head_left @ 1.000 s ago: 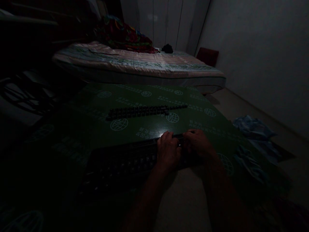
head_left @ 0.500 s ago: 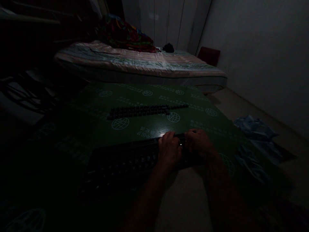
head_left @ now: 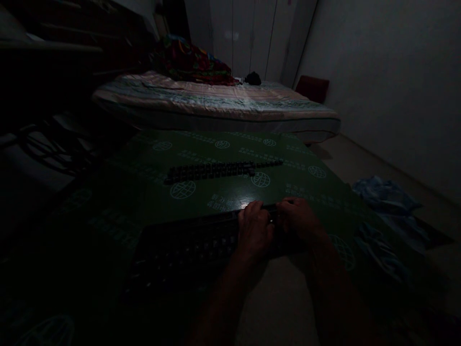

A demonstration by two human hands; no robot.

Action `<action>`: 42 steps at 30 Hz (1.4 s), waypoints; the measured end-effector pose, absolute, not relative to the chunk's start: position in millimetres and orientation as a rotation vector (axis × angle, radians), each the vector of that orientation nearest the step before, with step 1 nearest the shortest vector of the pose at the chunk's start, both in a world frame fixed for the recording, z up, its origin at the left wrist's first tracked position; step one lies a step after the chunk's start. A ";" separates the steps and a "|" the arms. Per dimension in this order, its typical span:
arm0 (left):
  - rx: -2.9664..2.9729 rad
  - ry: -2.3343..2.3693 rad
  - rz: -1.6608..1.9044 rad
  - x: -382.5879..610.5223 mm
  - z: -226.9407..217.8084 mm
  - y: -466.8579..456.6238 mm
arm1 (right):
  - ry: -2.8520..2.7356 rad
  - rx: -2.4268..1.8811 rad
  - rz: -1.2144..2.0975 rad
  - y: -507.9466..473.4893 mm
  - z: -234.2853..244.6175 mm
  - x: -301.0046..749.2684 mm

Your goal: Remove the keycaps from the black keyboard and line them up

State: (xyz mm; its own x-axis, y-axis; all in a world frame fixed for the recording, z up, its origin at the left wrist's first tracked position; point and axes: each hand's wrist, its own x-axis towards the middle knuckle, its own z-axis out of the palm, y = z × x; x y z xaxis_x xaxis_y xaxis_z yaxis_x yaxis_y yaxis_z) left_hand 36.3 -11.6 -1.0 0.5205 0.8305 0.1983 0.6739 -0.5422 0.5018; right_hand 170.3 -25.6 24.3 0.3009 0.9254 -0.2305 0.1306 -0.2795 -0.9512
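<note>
wearer's head: tipped up a touch, turned slightly l. vs. a sec ago
bed (head_left: 216,101) & green table (head_left: 201,206): both lower, a tad further r. in view now
wardrobe (head_left: 241,45): bit more up top showing
glint (head_left: 271,221) btwn. left hand (head_left: 255,228) & right hand (head_left: 297,216): dimmer than ½ sec ago

A long black keyboard (head_left: 187,250) lies flat across the lower middle of the frame, slanted so its left end sits lower than its right; its right part is mostly hidden, and the darkness blurs single keys. Well apart from it, above the centre of the frame, black keycaps (head_left: 212,170) lie in close rows, narrowing to a thin single line at the right.
</note>
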 end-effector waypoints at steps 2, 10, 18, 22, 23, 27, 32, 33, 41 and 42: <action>2.398 1.245 0.611 36.5 -1.6 -11.6 | -0.954 -1.643 1.095 -25.5 24.4 170.9; 2.357 1.225 0.619 36.6 -1.6 -10.1 | -0.900 -1.639 1.100 -25.9 25.9 171.7; 2.303 1.181 0.745 35.2 -8.5 -8.6 | -0.895 -1.575 1.124 -24.7 22.3 175.4; 2.128 1.206 0.867 35.2 -6.8 -6.0 | -0.875 -1.458 1.050 -27.8 27.0 177.0; 2.061 1.213 0.905 34.9 -4.3 -6.0 | -0.874 -1.432 1.010 -28.7 28.6 176.4; 1.794 1.220 1.013 31.9 10.1 -8.4 | -0.918 -1.463 0.789 -29.3 29.0 173.3; 1.592 1.210 1.048 25.1 20.7 -9.4 | -1.218 -1.542 0.239 -24.9 16.1 172.6; 1.557 1.199 1.054 23.7 21.4 -8.5 | -1.287 -1.542 0.189 -25.1 14.6 171.9; 1.269 1.031 1.153 14.0 27.8 0.1 | -1.868 -1.353 0.438 -36.4 28.1 150.1; 1.262 1.018 1.158 13.2 28.1 0.3 | -1.881 -1.350 0.443 -36.1 29.3 147.8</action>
State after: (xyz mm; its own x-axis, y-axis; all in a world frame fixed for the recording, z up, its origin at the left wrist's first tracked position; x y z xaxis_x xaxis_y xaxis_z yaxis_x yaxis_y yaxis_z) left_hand 13.2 0.3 28.1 0.1559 0.9864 0.0527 -0.0745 -0.0414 0.9964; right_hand 147.8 -36.1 29.3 -0.1480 0.9132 0.3796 0.6478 0.3796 -0.6606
